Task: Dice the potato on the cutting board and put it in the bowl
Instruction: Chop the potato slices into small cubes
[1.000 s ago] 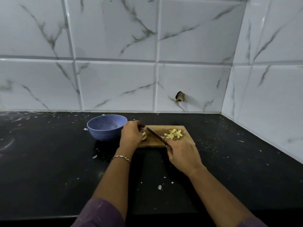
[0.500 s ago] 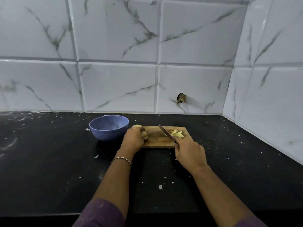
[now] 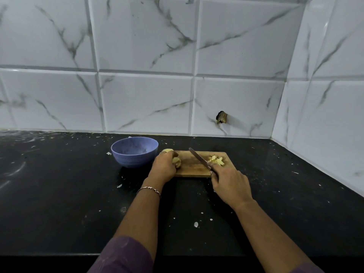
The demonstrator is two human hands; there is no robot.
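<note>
The bench [image 3: 59, 194] was of black stone, polished and glossy, with pale reflections and many small white flecks on it. The cutting board [image 3: 193, 166] was of brown wood, matt, with a darker patch in its middle. The bowl [image 3: 136, 160] looked like blue plastic, matt, with fine ridges around its lower wall. The knife [image 3: 198, 157] had a smooth grey metal blade. The wall tiles [image 3: 147, 105] were glossy white with grey marble veins; one had a hole [image 3: 222, 117] with rough edges. The potato [image 3: 176, 161] showed pale yellow flesh. The bracelet [image 3: 149, 189] was thin shiny metal, and the sleeve [image 3: 126, 255] was purple cloth.
</note>
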